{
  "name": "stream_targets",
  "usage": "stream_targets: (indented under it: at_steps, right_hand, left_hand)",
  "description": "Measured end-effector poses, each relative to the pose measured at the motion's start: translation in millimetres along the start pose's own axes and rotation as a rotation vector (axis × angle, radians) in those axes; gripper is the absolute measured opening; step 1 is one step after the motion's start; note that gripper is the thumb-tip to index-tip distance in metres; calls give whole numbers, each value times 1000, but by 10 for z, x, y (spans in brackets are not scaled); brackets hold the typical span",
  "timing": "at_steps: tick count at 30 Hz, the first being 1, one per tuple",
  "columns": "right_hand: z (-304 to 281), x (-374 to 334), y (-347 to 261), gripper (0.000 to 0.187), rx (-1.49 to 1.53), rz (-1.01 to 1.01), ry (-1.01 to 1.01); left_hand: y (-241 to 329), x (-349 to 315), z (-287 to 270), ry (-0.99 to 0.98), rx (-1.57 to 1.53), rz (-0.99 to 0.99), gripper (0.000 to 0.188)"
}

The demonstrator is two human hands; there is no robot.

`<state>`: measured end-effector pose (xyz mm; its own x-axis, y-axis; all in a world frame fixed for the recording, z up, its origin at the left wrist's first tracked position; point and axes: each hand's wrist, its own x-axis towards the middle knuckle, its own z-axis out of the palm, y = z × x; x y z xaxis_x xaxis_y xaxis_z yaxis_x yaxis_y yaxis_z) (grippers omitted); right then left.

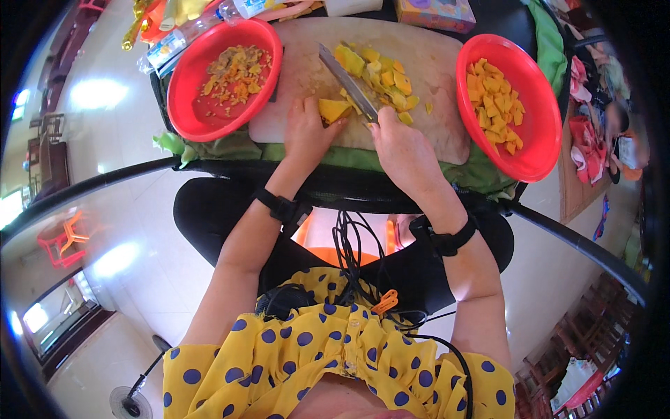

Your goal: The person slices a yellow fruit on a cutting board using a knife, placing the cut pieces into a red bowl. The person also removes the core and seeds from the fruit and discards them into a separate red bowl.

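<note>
A knife (349, 85) is gripped by its handle in my right hand (406, 150), its blade slanting up and left over the cutting board (300, 52). My left hand (307, 133) holds a yellow-orange pumpkin piece (333, 109) against the board, just left of the blade. Beyond the knife lies a heap of pumpkin peelings and bits (384, 75). On the right, a red basin (543, 133) holds pumpkin chunks (493, 105). The red basin (183, 98) on the left contains seeds and stringy pulp (237, 73).
Plastic bottles (167, 49) lie behind the left basin. A patterned box (436, 14) stands at the table's far edge. Green cloth (349, 158) runs along the near edge under the board. Black cables (349, 244) hang between my knees. A fan (130, 403) stands at lower left.
</note>
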<state>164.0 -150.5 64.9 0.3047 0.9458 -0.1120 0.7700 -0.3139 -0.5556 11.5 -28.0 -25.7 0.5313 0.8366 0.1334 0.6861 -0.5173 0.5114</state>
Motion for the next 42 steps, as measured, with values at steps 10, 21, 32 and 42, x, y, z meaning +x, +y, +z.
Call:
stream_targets:
  at_steps: [10, 21, 32, 42]
  right_hand:
    - [119, -22, 162, 27, -42, -18, -77]
    - [62, -107, -30, 23, 328, 82, -110]
    - [283, -141, -77, 24, 370, 154, -114]
    - [327, -174, -111, 25, 299, 51, -45]
  left_hand:
    - [-239, 158, -297, -339, -967, -286, 61]
    - [-123, 173, -489, -683, -1366, -500, 56]
    - [-106, 60, -231, -380, -1110, -481, 45]
    - [-24, -45, -113, 29, -270, -54, 61]
